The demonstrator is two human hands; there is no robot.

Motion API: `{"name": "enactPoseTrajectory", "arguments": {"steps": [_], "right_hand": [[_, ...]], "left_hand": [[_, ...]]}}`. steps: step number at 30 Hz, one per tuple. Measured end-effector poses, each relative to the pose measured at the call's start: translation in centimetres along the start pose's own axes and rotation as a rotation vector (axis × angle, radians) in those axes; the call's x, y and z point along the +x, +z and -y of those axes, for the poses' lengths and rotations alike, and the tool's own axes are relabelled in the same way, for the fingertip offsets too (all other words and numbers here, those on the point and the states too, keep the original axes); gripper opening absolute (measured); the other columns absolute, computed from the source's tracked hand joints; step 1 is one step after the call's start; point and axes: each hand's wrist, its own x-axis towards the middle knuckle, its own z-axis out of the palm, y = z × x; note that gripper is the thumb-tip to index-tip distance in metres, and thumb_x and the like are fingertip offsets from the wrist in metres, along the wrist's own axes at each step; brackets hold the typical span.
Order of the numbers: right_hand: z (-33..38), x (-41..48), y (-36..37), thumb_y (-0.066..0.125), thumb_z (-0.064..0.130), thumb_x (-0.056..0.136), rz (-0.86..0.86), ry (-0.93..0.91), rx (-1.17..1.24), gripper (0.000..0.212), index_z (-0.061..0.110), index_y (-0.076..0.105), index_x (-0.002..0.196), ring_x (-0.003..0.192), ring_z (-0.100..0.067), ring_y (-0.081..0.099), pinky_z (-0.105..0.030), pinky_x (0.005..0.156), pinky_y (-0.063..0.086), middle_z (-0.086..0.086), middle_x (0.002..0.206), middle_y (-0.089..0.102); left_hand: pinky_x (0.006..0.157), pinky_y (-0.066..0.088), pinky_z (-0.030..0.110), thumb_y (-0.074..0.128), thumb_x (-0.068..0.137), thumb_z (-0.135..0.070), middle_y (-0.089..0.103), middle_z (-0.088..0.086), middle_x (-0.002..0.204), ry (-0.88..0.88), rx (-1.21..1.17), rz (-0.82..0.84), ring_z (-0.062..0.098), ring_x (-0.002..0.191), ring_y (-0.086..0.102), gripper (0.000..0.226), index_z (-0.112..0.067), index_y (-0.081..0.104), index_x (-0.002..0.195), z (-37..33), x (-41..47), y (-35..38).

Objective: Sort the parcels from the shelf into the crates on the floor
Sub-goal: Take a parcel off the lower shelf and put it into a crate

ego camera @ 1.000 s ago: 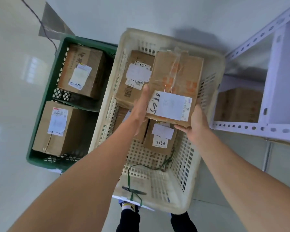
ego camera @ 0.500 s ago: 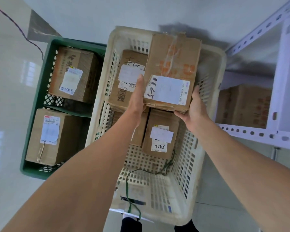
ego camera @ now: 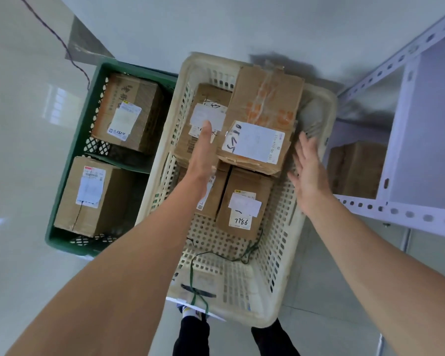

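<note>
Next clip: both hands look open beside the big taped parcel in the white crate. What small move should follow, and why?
Probably swing the right hand toward the shelf, where another brown parcel sits. The taped parcel already lies on other parcels in the white crate, and neither the right nor the left hand grips it; both show straight fingers.

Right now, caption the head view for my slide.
Left hand and right hand open beside parcel atop others in white crate.
</note>
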Motion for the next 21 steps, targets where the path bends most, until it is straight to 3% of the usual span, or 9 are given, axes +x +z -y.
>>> {"name": "enactPoseTrajectory", "arguments": {"steps": [2,4,8,12,16,21], "right_hand": [[1.5,-2.0,-0.4,0.028,0.065,0.109,0.024,-0.073,0.005,0.061,0.039,0.032,0.164,0.160,-0.011,0.024,-0.044,0.128,0.020,0.010,0.174,0.027],[3.3,-4.2,-0.6,0.028,0.062,0.110,0.039,-0.132,0.004,0.059,0.038,0.032,0.164,0.160,-0.008,0.024,-0.040,0.128,0.020,0.012,0.174,0.028],[7.2,-9.2,-0.7,0.024,0.060,0.111,0.081,-0.229,0.001,0.060,0.035,0.028,0.166,0.160,-0.008,0.024,-0.037,0.129,0.020,0.011,0.174,0.026],[11.5,-15.3,-1.0,0.023,0.058,0.112,0.157,-0.312,-0.006,0.057,0.038,0.027,0.166,0.159,-0.005,0.025,-0.031,0.126,0.023,0.015,0.174,0.026],[15.2,-21.9,-1.6,0.020,0.059,0.111,0.222,-0.383,-0.018,0.056,0.043,0.026,0.165,0.153,0.004,0.026,-0.026,0.121,0.024,0.019,0.173,0.026],[18.5,-30.2,-2.9,0.027,0.076,0.095,0.288,-0.430,-0.007,0.075,0.046,0.025,0.164,0.159,0.000,0.020,-0.034,0.129,0.018,0.020,0.174,0.021]], "left_hand": [[0.110,0.024,0.037,0.031,0.096,-0.084,0.029,-0.006,0.177,0.026,-0.019,-0.017,0.019,0.162,0.028,0.090,-0.032,0.030,0.170,-1.2,-2.7,-0.3],[0.118,0.020,0.038,0.029,0.091,-0.085,0.024,-0.007,0.179,0.072,-0.025,-0.010,0.017,0.164,0.021,0.095,-0.034,0.027,0.171,-2.6,-5.8,-0.3],[0.131,0.005,0.053,0.021,0.102,-0.081,0.017,-0.011,0.180,0.163,-0.005,0.018,0.013,0.166,0.010,0.080,-0.041,0.024,0.171,-5.9,-12.9,0.3],[0.132,0.006,0.063,0.016,0.101,-0.080,0.015,-0.012,0.181,0.213,0.017,0.076,0.016,0.167,0.009,0.078,-0.043,0.021,0.171,-10.1,-20.8,1.6],[0.133,0.006,0.058,0.016,0.097,-0.085,0.016,-0.016,0.180,0.276,0.012,0.128,0.010,0.165,0.012,0.082,-0.047,0.020,0.170,-13.6,-28.5,2.6],[0.128,0.012,0.046,0.022,0.088,-0.093,0.022,-0.019,0.177,0.371,0.036,0.169,-0.007,0.151,0.019,0.091,-0.050,0.024,0.168,-16.8,-37.6,3.1]]}}
